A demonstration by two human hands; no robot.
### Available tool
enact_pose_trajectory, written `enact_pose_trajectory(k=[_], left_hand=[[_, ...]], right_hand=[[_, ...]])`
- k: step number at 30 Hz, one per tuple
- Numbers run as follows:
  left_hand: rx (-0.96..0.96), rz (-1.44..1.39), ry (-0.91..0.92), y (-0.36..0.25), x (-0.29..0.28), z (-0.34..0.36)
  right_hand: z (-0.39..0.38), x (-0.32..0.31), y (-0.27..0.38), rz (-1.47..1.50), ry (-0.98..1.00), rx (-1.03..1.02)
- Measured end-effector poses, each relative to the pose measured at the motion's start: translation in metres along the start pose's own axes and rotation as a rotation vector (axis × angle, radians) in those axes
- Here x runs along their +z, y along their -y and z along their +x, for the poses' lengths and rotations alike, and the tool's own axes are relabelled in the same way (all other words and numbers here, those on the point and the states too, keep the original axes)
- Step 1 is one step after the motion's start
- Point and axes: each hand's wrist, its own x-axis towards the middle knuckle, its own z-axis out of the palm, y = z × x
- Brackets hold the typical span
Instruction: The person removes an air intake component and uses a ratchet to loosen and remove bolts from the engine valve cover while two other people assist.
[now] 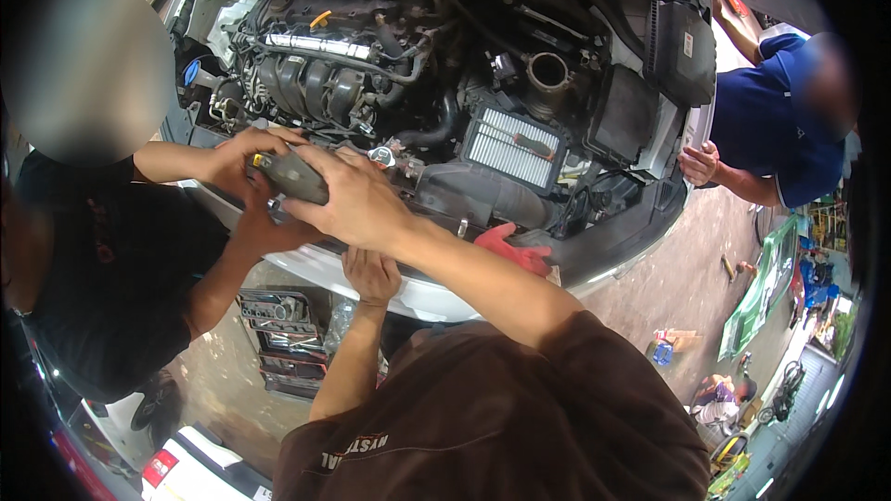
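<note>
My right hand (pixel 357 199) reaches across the front of the engine bay, its fingers closed round a dark grey oblong block (pixel 295 176) with a small yellow label on one end. A co-worker on the left has one hand (pixel 243 160) at the labelled end and another (pixel 278 227) just below the block. Lower down, my left hand (pixel 372 276) is closed, its fingers curled against the white front bumper (pixel 436 301); whatever they may hold is hidden. Behind the block lies the engine (pixel 325 56), with a small round cap (pixel 381 157) close to my right hand.
An exposed pleated air filter (pixel 497 150) sits in its housing to the right, near an open round duct (pixel 548 71). A red glove (pixel 515 249) lies on the front edge. A tool case (pixel 283 339) stands on the floor. Another person (pixel 789 121) leans at the right fender.
</note>
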Motion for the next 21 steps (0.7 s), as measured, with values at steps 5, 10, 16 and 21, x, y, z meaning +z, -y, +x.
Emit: enact_pose_trajectory(k=[5, 10, 16, 21], left_hand=[[-0.081, 0.056, 0.115, -0.004, -0.004, 0.003], [-0.15, -0.015, 0.147, -0.004, -0.005, 0.001], [-0.152, 0.052, 0.117, -0.005, 0.0, 0.0], [-0.13, 0.074, 0.104, -0.005, -0.001, -0.003]], right_hand=[[-0.011, -0.009, -0.007, 0.046, -0.078, -0.029], [-0.083, -0.072, -0.077, -0.166, -0.147, 0.279], [-0.261, -0.169, -0.149, 0.056, -0.632, 0.539], [-0.429, -0.208, -0.192, 0.04, -1.005, 0.608]])
